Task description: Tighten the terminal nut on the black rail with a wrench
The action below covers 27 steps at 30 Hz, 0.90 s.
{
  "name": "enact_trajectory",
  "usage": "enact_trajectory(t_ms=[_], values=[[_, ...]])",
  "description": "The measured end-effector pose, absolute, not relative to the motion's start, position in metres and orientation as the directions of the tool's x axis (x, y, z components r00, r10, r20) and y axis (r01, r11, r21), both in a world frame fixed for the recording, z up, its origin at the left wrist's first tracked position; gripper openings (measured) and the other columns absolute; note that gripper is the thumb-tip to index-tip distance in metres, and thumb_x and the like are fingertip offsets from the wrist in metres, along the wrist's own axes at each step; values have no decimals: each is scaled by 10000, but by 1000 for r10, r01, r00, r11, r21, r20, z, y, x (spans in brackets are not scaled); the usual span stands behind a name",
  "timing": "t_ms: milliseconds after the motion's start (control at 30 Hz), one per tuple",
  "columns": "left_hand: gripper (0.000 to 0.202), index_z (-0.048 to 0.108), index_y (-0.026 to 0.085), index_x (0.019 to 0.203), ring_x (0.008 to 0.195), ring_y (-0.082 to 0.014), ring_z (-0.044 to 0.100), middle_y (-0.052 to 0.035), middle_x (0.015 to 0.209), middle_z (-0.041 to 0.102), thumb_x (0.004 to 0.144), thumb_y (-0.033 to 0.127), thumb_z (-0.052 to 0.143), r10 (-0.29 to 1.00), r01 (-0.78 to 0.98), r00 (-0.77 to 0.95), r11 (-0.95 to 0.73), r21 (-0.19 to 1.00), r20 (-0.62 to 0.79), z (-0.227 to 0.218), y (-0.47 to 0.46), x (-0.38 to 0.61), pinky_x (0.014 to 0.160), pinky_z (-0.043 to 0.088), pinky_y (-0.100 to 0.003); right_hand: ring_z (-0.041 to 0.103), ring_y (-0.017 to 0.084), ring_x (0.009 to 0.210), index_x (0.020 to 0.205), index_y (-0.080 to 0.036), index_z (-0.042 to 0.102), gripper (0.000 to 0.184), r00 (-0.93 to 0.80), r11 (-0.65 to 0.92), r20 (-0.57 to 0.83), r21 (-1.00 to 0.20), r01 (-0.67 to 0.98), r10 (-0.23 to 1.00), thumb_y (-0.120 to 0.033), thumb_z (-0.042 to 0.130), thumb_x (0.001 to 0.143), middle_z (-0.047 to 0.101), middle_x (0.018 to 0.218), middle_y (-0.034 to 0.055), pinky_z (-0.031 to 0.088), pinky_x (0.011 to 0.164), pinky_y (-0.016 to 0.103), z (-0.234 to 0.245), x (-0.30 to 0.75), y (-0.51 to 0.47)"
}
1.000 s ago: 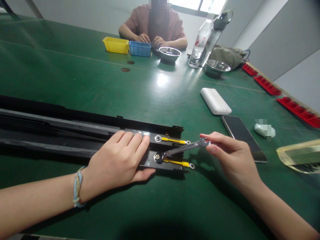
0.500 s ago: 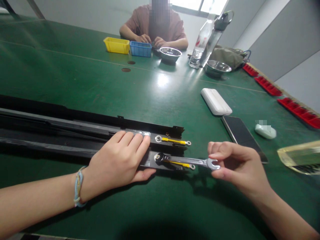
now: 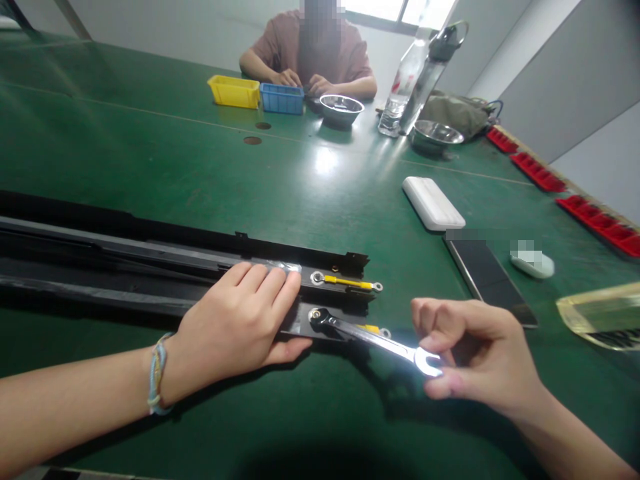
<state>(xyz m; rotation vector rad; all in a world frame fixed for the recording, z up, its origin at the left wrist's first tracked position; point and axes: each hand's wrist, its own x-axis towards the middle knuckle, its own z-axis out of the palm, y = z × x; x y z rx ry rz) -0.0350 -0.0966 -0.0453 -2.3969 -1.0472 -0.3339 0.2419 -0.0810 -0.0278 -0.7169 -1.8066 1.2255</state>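
Two long black metal channels point(image 3: 165, 300) lie side by side, ending near the middle. My left hand point(image 3: 245, 313) is wrapped over the ends of both, its thumb at the near edge. Between thumb and fingers, my right hand point(image 3: 465, 347) grips the open-jaw end of a combination wrench point(image 3: 375, 337). The wrench's ring end sits around a fastener on the nearer channel. A yellow wire with a ring terminal point(image 3: 384, 333) is partly covered by the wrench. On the farther channel, another yellow wire point(image 3: 347, 283) is attached at a bolt and its free terminal sticks out past the end.
Right of the channels lie a white power bank point(image 3: 434, 203), a phone point(image 3: 487, 280) and a pale earphone case point(image 3: 533, 262). Farther back are yellow point(image 3: 234, 92) and blue bins point(image 3: 281, 99), metal bowls point(image 3: 341, 110) and bottles point(image 3: 405, 93). A person point(image 3: 345, 67) sits opposite.
My right hand has swung the open-jaw end of the wrench toward me, turning it about the fastener. My left hand and the channels have stayed in place.
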Motion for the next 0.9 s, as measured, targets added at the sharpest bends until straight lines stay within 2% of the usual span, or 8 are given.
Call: enact_trajectory(t_ms=[233, 333, 433, 600, 767, 900], values=[[597, 645, 26, 1038, 734, -280, 605, -154, 857, 664, 896, 545, 387, 621, 738, 674, -584, -338, 400, -43, -99, -36, 621, 465, -406, 456, 128, 477, 731, -233, 736, 176, -410, 325, 275, -944, 58, 870, -341, 860, 669, 545, 494, -37, 367, 471, 286, -26, 245, -78], [587, 646, 34, 1035, 733, -276, 605, -152, 855, 664, 896, 542, 388, 627, 741, 671, -580, -337, 396, -42, -99, -37, 621, 464, -404, 478, 145, 477, 711, -245, 757, 186, -300, 307, 251, -939, 157, 920, -391, 858, 655, 543, 483, -21, 383, 447, 285, -24, 244, -76], [586, 645, 37, 1039, 740, -278, 612, -152, 862, 666, 895, 544, 389, 632, 743, 669, -577, -338, 392, -42, -100, -39, 622, 466, -403, 516, 152, 491, 726, -282, 783, 179, -206, 280, 232, -929, 242, 950, -415, 863, 637, 611, 564, 5, 403, 426, 275, -25, 242, -73], [584, 648, 38, 1033, 738, -280, 617, -148, 855, 668, 891, 544, 393, 628, 741, 671, -580, -339, 393, -41, -100, -40, 616, 470, -403, 588, 169, 598, 806, -314, 801, 114, -137, 247, 219, -938, 242, 966, -350, 832, 702, 619, 619, -4, 492, 533, 281, -31, 240, -69], [584, 651, 39, 1021, 725, -278, 617, -143, 844, 667, 895, 542, 382, 627, 742, 670, -574, -346, 397, -43, -98, -37, 606, 470, -400, 601, 164, 696, 866, -311, 808, 145, -136, 241, 216, -947, 213, 967, -308, 818, 721, 655, 811, 21, 473, 529, 258, -38, 242, -66], [592, 650, 37, 1028, 728, -277, 616, -145, 850, 667, 897, 546, 376, 630, 743, 669, -575, -343, 394, -43, -99, -36, 608, 467, -399, 597, 157, 708, 862, -337, 803, 129, -162, 233, 204, -955, 184, 965, -309, 810, 736, 644, 830, 15, 469, 534, 249, -41, 245, -65]])
